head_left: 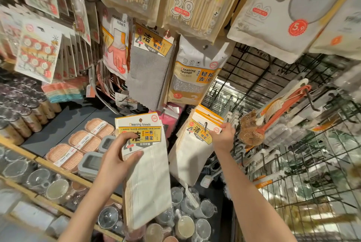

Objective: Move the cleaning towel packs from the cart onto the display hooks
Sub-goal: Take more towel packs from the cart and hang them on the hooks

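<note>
Both bare forearms are reaching up toward the display. One left hand (121,155) is gripping a white cleaning towel pack (145,165) by its label, while the right hand (224,136) is pinching the header of a stack of white packs (192,144) hanging on a hook (205,125) beneath a cleaning sponge bag (192,77).

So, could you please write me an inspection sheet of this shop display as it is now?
Surface: dark shelf below the hooks, carrying soap boxes.
Job's things: white towel pack held free; stack of white towel packs hanging on a hook.
Clutter: grey towel pack, cleaning sponge pack, orange brush, glass cups.
Grippers: left hand grips the free pack; right hand pinches the hanging stack's front card.
Cables: nothing seen.
Surroundings: wire grid panel; cart not visible.
</note>
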Action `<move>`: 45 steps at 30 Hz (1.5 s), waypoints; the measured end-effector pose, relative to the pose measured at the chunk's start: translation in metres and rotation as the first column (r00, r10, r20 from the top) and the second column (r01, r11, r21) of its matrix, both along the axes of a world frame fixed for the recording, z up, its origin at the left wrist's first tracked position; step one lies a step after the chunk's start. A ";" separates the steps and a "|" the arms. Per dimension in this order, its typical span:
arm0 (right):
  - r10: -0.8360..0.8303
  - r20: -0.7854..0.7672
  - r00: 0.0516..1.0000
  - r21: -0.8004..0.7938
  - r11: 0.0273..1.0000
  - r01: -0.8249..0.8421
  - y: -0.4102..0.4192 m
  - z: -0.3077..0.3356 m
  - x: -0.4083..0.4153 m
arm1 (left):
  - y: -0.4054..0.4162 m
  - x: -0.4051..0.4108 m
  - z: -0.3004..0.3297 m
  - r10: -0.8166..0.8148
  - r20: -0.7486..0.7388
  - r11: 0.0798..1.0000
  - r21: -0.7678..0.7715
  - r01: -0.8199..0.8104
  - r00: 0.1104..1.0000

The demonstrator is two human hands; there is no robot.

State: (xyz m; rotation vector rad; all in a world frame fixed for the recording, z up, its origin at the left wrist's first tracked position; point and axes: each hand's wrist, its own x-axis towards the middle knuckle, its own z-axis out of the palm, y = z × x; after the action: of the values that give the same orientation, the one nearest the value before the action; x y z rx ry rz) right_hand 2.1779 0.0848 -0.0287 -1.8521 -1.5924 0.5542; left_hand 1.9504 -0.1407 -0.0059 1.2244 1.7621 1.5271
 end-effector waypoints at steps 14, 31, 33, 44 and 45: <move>0.515 -0.147 0.845 0.026 0.856 -0.517 -0.055 0.069 -0.024 | -0.008 0.026 0.018 -0.056 0.091 0.996 0.071 0.049 0.994; 0.761 -0.047 0.647 0.001 0.648 -0.762 -0.111 0.122 -0.072 | -0.018 0.036 0.023 -0.082 0.135 0.989 0.134 0.064 0.987; 0.768 -0.037 0.640 -0.004 0.640 -0.768 -0.114 0.125 -0.072 | -0.019 0.036 0.020 -0.065 0.146 0.991 0.126 0.047 0.987; 0.711 -0.060 0.701 -0.049 0.699 -0.713 -0.125 0.133 -0.070 | -0.026 0.036 0.026 -0.051 0.201 0.987 0.157 0.019 0.978; 0.707 -0.083 0.702 -0.046 0.701 -0.711 -0.125 0.132 -0.070 | -0.026 0.035 0.025 -0.044 0.195 0.989 0.148 0.015 0.980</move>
State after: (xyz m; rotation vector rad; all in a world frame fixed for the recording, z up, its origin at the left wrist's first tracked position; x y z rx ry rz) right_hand 2.1081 -0.0401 0.1036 -1.1759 -2.2635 0.9993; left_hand 1.9851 -0.1667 0.0194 1.1172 1.5208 1.7219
